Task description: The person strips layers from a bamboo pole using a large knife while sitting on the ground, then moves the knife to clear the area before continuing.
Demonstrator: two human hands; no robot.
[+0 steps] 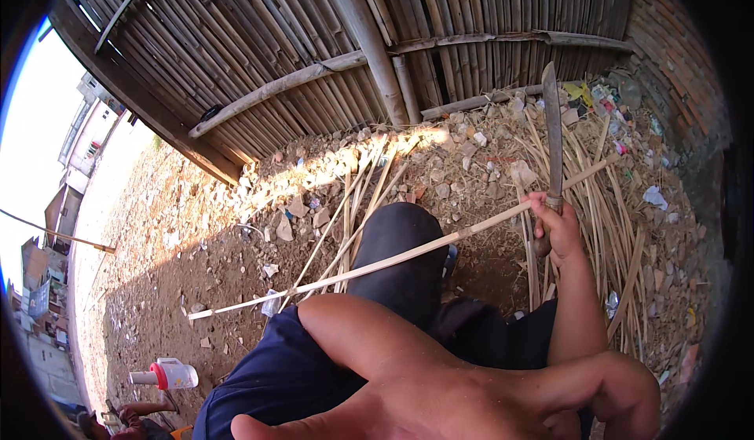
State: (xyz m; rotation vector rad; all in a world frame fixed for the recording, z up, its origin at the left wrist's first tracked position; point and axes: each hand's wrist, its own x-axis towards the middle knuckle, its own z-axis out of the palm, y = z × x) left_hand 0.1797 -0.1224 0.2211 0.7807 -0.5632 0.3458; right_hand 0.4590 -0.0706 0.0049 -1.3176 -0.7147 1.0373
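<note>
My right hand (559,228) is closed around the handle of a machete (554,130), its worn blade pointing up and away from me. The same fingers also press against a long, pale bamboo strip (428,245). This strip slants across my dark-covered knee (397,240), from the ground side at the left to beyond the blade at the right. Very close to the camera, my left hand (471,393) is raised with its fingers apart, holding nothing; part of it runs out of the picture.
Split bamboo strips (601,228) lie in a loose pile at the right, more strips (369,193) ahead. A bamboo fence (275,55) and brick wall (679,71) bound the stony ground. A clear jug with a red rim (177,375) and another person's arm (145,410) are lower left.
</note>
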